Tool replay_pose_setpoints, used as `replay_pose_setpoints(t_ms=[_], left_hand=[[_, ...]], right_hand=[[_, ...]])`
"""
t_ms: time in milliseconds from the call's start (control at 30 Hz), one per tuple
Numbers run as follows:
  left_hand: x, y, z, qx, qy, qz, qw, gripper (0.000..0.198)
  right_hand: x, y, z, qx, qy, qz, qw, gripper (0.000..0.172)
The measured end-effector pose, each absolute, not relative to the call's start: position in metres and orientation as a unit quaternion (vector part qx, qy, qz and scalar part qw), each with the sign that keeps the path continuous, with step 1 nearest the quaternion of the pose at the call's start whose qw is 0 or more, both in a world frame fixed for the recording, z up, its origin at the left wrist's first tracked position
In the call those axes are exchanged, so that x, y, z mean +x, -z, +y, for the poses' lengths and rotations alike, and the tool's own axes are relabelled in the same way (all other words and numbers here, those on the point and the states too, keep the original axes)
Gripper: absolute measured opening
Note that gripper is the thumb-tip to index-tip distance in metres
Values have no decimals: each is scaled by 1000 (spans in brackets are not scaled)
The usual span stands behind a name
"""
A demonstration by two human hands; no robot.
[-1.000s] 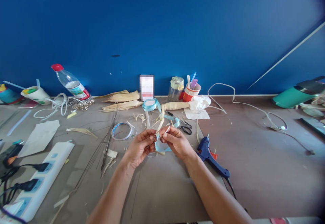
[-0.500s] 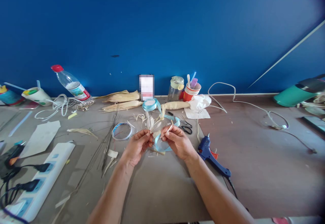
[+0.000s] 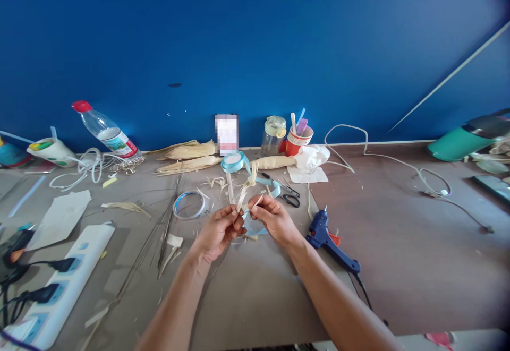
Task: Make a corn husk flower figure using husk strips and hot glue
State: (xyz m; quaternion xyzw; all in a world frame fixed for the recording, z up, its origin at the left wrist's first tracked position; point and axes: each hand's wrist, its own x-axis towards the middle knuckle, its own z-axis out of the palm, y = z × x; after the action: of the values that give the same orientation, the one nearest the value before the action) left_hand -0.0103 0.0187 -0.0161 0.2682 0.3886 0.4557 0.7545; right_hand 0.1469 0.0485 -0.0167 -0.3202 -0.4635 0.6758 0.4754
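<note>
My left hand [image 3: 218, 230] is closed in a pinch on a small bunch of pale dried husk strips [image 3: 241, 200], whose ends stick up above the fingers. Close beside it, my right hand [image 3: 274, 219] pinches a thin pale husk strip [image 3: 258, 200] between thumb and forefinger. The fingertips of both hands nearly meet, and where the strips join is hidden behind them. Light blue ribbon [image 3: 255, 227] lies behind and under the hands, trailing from a ribbon roll [image 3: 234, 162]. Black-handled scissors [image 3: 291, 200] lie past my right hand.
A blue glue gun [image 3: 332, 245] lies right of my right forearm. To the left are a tape roll [image 3: 188, 205], thin dark wires [image 3: 167, 223] and a white power strip [image 3: 69, 282]. A bottle [image 3: 109, 133], dried husks [image 3: 187, 165], a jar [image 3: 273, 136] and red cups [image 3: 298, 141] line the wall.
My right hand has moved left, closer to my left hand, bringing its strip up to the bunch. The whole view has shifted slightly.
</note>
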Motion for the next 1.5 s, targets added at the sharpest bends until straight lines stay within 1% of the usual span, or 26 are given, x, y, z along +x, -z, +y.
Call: replay_pose_setpoints(t_ms=[267, 500, 733, 833, 933, 1033, 1167, 1233, 1333, 1500], left_hand=[[-6, 16, 16, 235, -450, 348, 788, 16], [-3, 13, 14, 226, -442, 331, 803, 15], [-4, 18, 15, 220, -428, 309, 821, 13], [-5, 19, 14, 222, -428, 309, 820, 14], [-4, 18, 15, 241, -454, 340, 787, 17], [-2, 16, 17, 294, -501, 409, 704, 20], [-1, 19, 17, 383, -527, 470, 595, 19], [0, 21, 16, 419, -515, 474, 579, 17], [1, 23, 14, 448, -491, 469, 582, 17], [3, 19, 12, 469, -460, 473, 587, 19]], right_hand=[[148, 15, 50, -310, -667, -484, 474, 18], [151, 19, 52, -262, -657, -517, 481, 8], [155, 17, 53, -232, -638, -559, 476, 8], [155, 19, 53, -240, -647, -545, 477, 8], [154, 22, 53, -263, -689, -475, 481, 13], [152, 21, 52, -289, -720, -397, 490, 22], [151, 16, 51, -287, -747, -356, 484, 21], [150, 14, 51, -285, -748, -358, 482, 21], [150, 14, 51, -309, -737, -364, 478, 18], [149, 14, 51, -343, -738, -333, 476, 25]])
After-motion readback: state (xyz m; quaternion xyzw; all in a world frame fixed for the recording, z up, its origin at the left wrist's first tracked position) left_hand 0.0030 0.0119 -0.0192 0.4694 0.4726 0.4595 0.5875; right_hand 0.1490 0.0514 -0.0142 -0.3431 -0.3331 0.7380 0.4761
